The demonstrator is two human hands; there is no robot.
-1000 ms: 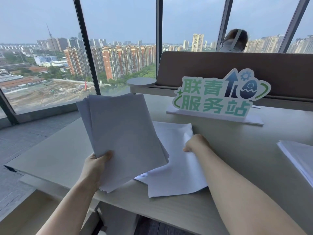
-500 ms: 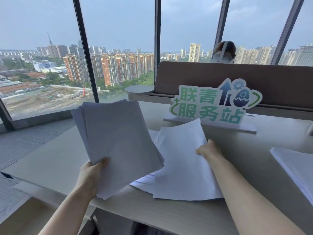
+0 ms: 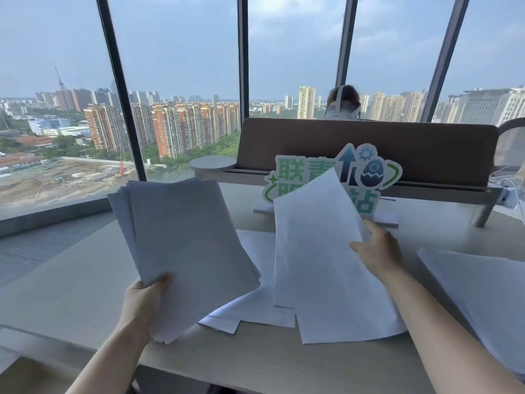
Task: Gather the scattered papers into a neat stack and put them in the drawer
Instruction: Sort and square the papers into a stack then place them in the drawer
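Note:
My left hand [image 3: 146, 297] grips a fanned stack of white papers [image 3: 187, 245] by its lower corner, tilted up above the beige desk [image 3: 65, 280]. My right hand [image 3: 375, 251] pinches the right edge of a few white sheets [image 3: 318, 251] lifted off the desk, their far end raised in front of the sign. More loose sheets [image 3: 255, 308] lie flat on the desk between and under both bundles. Another pile of papers [image 3: 477, 285] lies at the right edge. No drawer is in view.
A green and white sign with Chinese characters [image 3: 366, 177] stands on a white base behind the papers. A brown partition [image 3: 369, 149] runs along the desk's far side, with a person's head above it. Large windows lie beyond. Cables [image 3: 508, 189] hang at far right.
My right hand has lifted its sheets off the desk, up and to the right, so they now cover part of the sign. The left hand's stack has stayed roughly where it was.

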